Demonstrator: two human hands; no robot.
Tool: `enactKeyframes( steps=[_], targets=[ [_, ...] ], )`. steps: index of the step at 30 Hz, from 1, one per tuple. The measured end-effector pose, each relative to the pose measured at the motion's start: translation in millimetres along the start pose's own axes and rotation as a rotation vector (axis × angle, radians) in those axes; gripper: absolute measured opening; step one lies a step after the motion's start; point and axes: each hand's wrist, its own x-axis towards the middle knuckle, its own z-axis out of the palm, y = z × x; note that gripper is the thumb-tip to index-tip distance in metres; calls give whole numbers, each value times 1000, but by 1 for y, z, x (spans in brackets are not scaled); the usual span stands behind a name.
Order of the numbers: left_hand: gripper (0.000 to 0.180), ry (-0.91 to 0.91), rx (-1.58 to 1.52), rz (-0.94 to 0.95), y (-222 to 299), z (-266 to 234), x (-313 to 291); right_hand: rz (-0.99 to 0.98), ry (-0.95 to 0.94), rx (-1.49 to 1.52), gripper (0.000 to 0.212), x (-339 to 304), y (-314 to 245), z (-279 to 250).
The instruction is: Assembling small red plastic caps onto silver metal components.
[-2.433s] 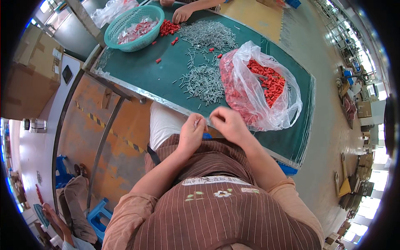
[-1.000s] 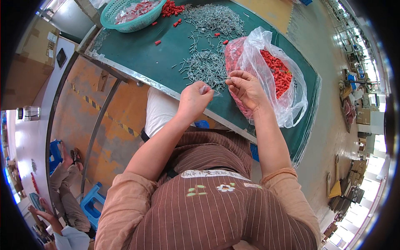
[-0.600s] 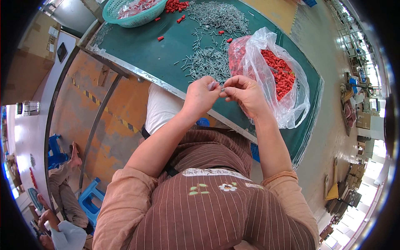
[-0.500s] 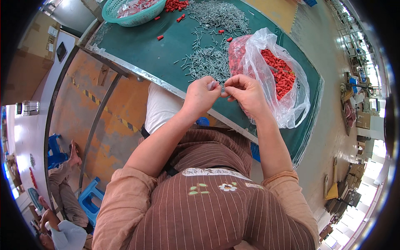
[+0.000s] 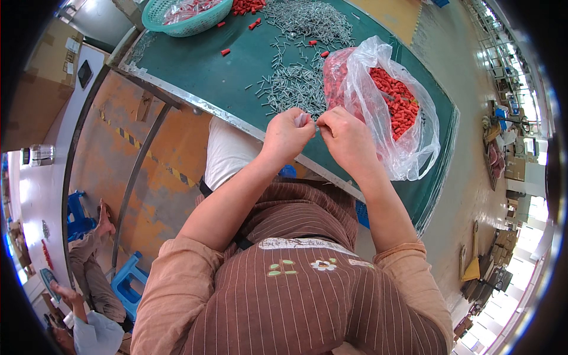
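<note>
Over the table's near edge, my left hand (image 5: 285, 135) is closed on a small clear plastic bag (image 5: 301, 120), whose whitish film shows between thumb and fingers. My right hand (image 5: 348, 137) is closed too, its thumb and forefinger pinched at the bag's right edge, almost touching the left fingertips. Whether anything is inside the bag is hidden. Just beyond my hands lies a pile of grey metal screws (image 5: 294, 89). Right of them, a large clear bag (image 5: 362, 77) stands open, full of red plastic plugs (image 5: 397, 106).
A second screw pile (image 5: 310, 21) lies farther back on the green table (image 5: 201, 65). A pale green basket (image 5: 195, 25) with filled clear bags stands at the far left, beside loose red plugs (image 5: 248, 6). Another person (image 5: 97, 334) sits at lower left near a blue stool (image 5: 128, 284).
My right fingers have drawn together into a tighter pinch at the bag's edge, the knuckles turning over. My left hand has stayed nearly still. The person at lower left has moved an arm.
</note>
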Motion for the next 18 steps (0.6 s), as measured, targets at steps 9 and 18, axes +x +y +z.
enactKeyframes(
  steps=[9, 18],
  targets=[
    [15, 14, -42, -4, -10, 4, 6, 79, 14, 219, 16, 1, 2, -15],
    [9, -243, -702, -315, -12, -24, 15, 427, 188, 13, 23, -4, 112, -75]
  ],
)
